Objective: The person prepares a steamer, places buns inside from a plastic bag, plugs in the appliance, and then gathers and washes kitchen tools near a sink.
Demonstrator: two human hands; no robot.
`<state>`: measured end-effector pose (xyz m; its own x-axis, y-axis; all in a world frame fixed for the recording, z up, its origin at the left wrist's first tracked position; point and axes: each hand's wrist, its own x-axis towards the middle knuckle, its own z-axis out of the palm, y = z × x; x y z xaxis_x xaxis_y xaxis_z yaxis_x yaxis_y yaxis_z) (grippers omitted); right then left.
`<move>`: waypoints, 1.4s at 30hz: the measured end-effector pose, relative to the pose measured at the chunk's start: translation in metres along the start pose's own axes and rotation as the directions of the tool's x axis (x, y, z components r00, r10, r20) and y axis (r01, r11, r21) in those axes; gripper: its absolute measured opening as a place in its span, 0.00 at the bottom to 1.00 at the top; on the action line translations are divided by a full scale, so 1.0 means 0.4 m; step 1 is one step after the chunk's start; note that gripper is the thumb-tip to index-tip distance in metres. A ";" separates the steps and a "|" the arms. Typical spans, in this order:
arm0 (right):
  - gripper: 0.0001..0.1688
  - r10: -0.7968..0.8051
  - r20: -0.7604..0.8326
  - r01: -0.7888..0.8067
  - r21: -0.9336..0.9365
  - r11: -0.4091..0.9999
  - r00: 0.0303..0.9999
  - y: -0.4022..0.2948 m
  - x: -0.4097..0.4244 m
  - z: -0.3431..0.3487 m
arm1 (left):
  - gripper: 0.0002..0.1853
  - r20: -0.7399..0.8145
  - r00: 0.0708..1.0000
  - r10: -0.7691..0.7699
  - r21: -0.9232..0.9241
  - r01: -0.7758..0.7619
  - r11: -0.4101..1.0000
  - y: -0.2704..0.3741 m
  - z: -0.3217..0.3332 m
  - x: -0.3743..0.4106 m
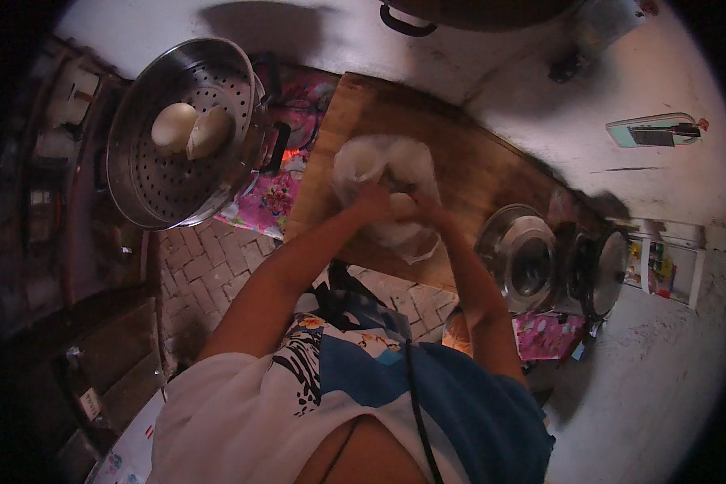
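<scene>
A clear plastic bag [414, 151] with pale round buns or dough pieces in it lies on the wooden board [333, 181] before me. My left hand [372, 202] and my right hand [426, 212] are at the bag's near side, on either side of a pale round piece [402, 207]. Both hands seem to touch it, but the fingers are dim and blurred, so their grip is unclear. At the upper left, two pale round pieces [174, 127] sit touching in a perforated metal steamer tray [181, 193].
Metal lids or pans [529, 266] and a round pot [610, 272] stand at the board's right. Pink floral cloth [272, 193] lies beneath the steamer. A black-handled pan [484, 12] is at the top edge. A wall holder [653, 130] is at the right.
</scene>
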<state>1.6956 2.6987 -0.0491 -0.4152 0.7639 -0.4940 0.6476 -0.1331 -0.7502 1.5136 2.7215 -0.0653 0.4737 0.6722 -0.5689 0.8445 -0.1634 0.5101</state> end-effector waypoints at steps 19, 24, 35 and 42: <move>0.28 -0.494 -0.376 -0.072 -0.846 0.529 0.784 -0.096 0.156 -0.004 | 0.26 -0.851 0.366 0.377 0.242 -0.365 0.899 -0.050 -0.332 -0.715; 0.34 -0.150 -0.408 -0.279 -0.807 0.521 0.901 -0.119 0.206 -0.027 | 0.30 -0.980 0.186 0.066 0.068 0.008 0.998 -0.293 -0.502 -0.895; 0.33 0.279 -0.297 -0.399 -0.785 0.473 0.913 -0.180 0.229 -0.080 | 0.26 -0.849 0.524 0.068 0.324 0.415 0.850 -0.524 -0.540 -0.845; 0.41 0.143 -0.423 -0.426 -0.711 0.559 0.895 -0.215 0.191 -0.048 | 0.29 -0.827 0.563 0.013 0.229 0.315 0.921 -0.565 -0.524 -0.847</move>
<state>1.6206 2.7806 -0.0140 -0.0088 0.9317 -0.3631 0.9934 0.0496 0.1032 1.1098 2.6819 0.1475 0.0709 0.9730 0.2197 0.9842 -0.1041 0.1434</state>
